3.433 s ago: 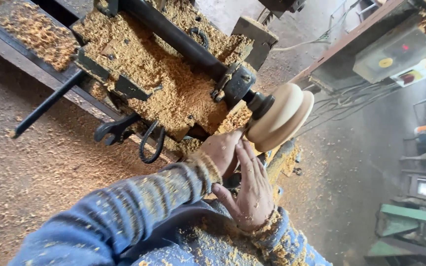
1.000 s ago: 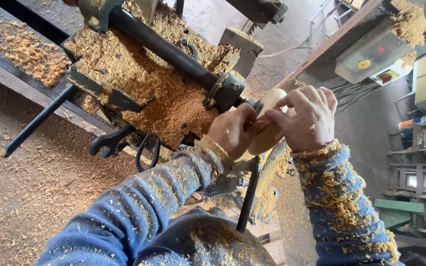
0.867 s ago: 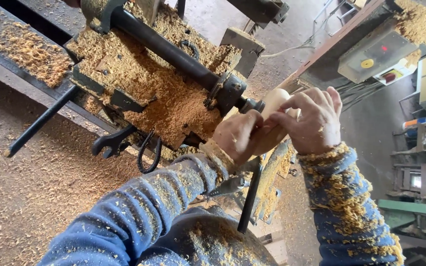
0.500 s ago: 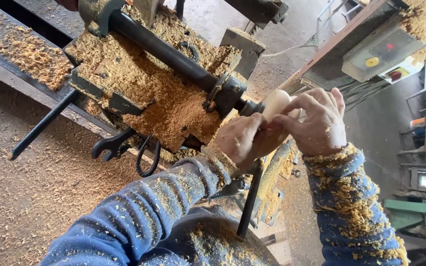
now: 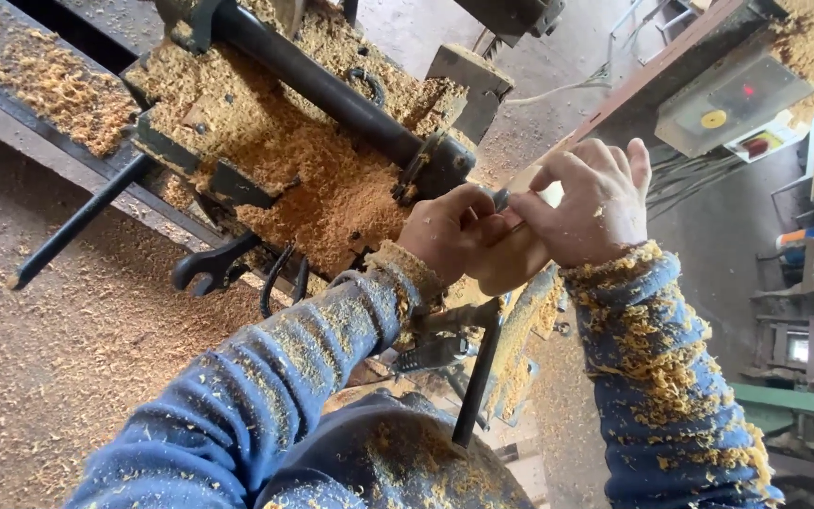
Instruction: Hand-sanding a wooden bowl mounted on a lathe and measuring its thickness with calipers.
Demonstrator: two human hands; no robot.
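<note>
Pale wooden workpiece [image 5: 511, 259] clamped between left hand [image 5: 449, 236] and right hand [image 5: 588, 207] fingers, axis along lathe spindle [image 5: 332, 94].

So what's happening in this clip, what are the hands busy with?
A person in a blue sweater covered with wood shavings has both hands on a pale rounded wooden piece mounted at the end of a lathe. The left hand cups it from the near side, and the right hand closes over it from the far side. Shavings lie heaped on the lathe bed, and wrenches hang below it.
</note>
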